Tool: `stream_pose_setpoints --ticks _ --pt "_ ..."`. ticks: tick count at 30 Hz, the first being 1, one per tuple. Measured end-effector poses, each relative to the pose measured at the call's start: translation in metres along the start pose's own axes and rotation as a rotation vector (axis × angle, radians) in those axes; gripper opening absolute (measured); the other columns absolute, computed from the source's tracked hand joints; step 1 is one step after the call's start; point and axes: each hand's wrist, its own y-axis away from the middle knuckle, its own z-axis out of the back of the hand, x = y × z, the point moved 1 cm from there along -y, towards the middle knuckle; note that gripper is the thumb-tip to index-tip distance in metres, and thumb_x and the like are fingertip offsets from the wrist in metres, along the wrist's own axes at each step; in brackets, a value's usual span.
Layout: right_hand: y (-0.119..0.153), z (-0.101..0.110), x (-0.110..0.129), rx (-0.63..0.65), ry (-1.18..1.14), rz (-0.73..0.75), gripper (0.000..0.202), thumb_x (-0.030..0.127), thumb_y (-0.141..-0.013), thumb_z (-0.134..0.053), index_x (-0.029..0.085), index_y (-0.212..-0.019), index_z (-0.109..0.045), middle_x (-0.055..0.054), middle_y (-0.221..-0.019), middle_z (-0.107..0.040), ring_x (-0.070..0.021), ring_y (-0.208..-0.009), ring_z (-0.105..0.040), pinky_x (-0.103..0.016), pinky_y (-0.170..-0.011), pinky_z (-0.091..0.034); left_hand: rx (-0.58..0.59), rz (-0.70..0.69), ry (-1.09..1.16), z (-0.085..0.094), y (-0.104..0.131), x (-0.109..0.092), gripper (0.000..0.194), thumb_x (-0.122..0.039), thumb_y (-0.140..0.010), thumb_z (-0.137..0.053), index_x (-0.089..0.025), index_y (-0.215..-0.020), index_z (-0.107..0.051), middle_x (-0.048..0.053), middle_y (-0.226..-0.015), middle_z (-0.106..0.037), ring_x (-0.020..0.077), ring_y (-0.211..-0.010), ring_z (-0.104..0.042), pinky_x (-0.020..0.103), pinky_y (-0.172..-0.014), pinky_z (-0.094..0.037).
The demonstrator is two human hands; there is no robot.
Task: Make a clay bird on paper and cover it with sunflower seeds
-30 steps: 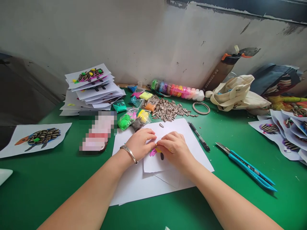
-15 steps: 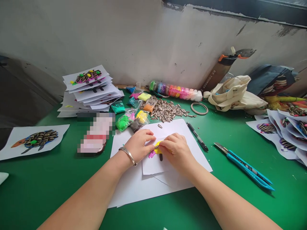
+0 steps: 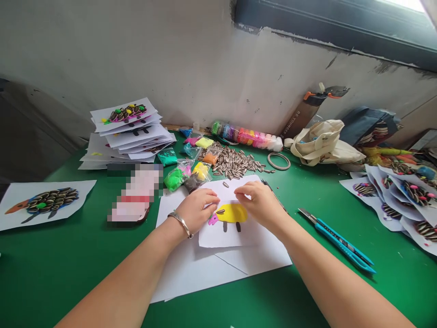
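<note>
On a small white sheet lies a flat yellow clay body with a pink head and two dark legs. One striped seed sits on the yellow clay near the head. My left hand rests on the sheet's left edge, fingers apart, holding nothing visible. Above the clay's right end is my right hand, thumb and forefinger curled close together; whatever may be between them is too small to make out. A loose seed lies just above the sheet, between the hands.
Behind the paper are a seed pile, bagged clay and a tape ring. A blue cutter lies right, near finished pictures. Left are a stack of pictures, a blurred phone and a seed picture.
My right hand has lifted off the seed on the yellow clay and moved right and up, uncovering the clay body. The view has shifted slightly.
</note>
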Motion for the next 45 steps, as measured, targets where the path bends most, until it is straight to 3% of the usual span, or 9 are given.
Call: stream_pose_setpoints --ticks 5,12,17,22,27,31,37,45 --pt "-0.037 0.0 0.017 0.129 0.313 0.017 0.022 0.021 -0.089 -0.049 0.023 -0.089 -0.071 -0.006 -0.087 -0.07 -0.0203 -0.086 -0.06 -0.028 -0.07 -0.037 0.003 0.019 0.027 0.002 -0.001 0.0 0.025 -0.019 -0.088 -0.049 -0.021 -0.092 -0.074 0.003 -0.099 -0.073 0.0204 -0.102 -0.063 0.031 -0.094 -0.048" --pt "-0.063 -0.015 0.035 0.202 0.371 0.06 0.014 0.012 -0.076 -0.056 0.015 -0.077 -0.07 -0.011 -0.079 -0.069 -0.022 -0.075 -0.061 -0.029 -0.064 -0.037 0.023 0.019 -0.005 0.002 -0.001 0.002 0.026 -0.016 -0.083 -0.05 -0.019 -0.092 -0.074 0.005 -0.103 -0.073 0.0222 -0.103 -0.063 0.033 -0.095 -0.048" --pt "-0.037 -0.01 0.024 0.133 0.288 0.06 0.026 0.01 -0.086 -0.044 0.018 -0.083 -0.069 -0.008 -0.085 -0.067 -0.0187 -0.082 -0.06 -0.027 -0.069 -0.041 0.006 0.061 0.017 0.0 0.001 0.004 0.025 -0.02 -0.083 -0.053 -0.019 -0.097 -0.074 0.005 -0.108 -0.073 0.0224 -0.111 -0.06 0.035 -0.103 -0.044" --pt "0.019 0.004 0.015 -0.104 -0.35 0.038 0.015 0.016 -0.086 -0.051 0.022 -0.088 -0.065 -0.001 -0.085 -0.068 -0.0148 -0.078 -0.06 -0.024 -0.069 -0.046 -0.022 0.061 0.011 -0.002 0.003 0.004 0.023 -0.021 -0.082 -0.054 -0.021 -0.094 -0.074 0.004 -0.107 -0.073 0.0219 -0.111 -0.061 0.036 -0.103 -0.044" --pt "0.045 0.0 0.025 -0.022 -0.635 -0.048 0.015 0.015 -0.084 -0.054 0.023 -0.083 -0.067 0.0 -0.077 -0.069 -0.0145 -0.068 -0.061 -0.024 -0.061 -0.048 -0.012 0.043 0.008 -0.001 0.003 0.004 0.021 -0.021 -0.081 -0.056 -0.023 -0.093 -0.073 0.004 -0.106 -0.073 0.0219 -0.111 -0.061 0.035 -0.102 -0.045" --pt "0.043 -0.013 0.031 -0.028 -0.592 0.084 0.024 0.009 -0.085 -0.051 0.024 -0.09 -0.069 0.001 -0.082 -0.072 -0.0149 -0.074 -0.064 -0.025 -0.066 -0.049 0.017 0.052 0.022 0.003 0.002 0.002 0.02 -0.022 -0.079 -0.058 -0.022 -0.093 -0.073 0.005 -0.109 -0.072 0.0227 -0.112 -0.06 0.034 -0.101 -0.045" --pt "0.038 -0.022 0.031 -0.109 -0.364 0.209 0.018 0.011 -0.089 -0.053 0.022 -0.091 -0.068 -0.001 -0.073 -0.068 -0.0161 -0.072 -0.056 -0.026 -0.066 -0.045 0.059 0.018 0.025 0.007 0.001 -0.002 0.018 -0.021 -0.082 -0.056 -0.019 -0.09 -0.073 0.005 -0.107 -0.071 0.021 -0.103 -0.062 0.031 -0.095 -0.047" --pt "0.037 -0.027 0.033 -0.128 -0.275 0.234 0.018 0.016 -0.094 -0.048 0.02 -0.088 -0.065 -0.002 -0.07 -0.064 -0.0166 -0.071 -0.05 -0.028 -0.066 -0.042 0.047 0.002 0.022 0.006 0.001 -0.001 0.016 -0.02 -0.082 -0.056 -0.021 -0.087 -0.072 0.004 -0.104 -0.07 0.0212 -0.103 -0.062 0.031 -0.095 -0.047"
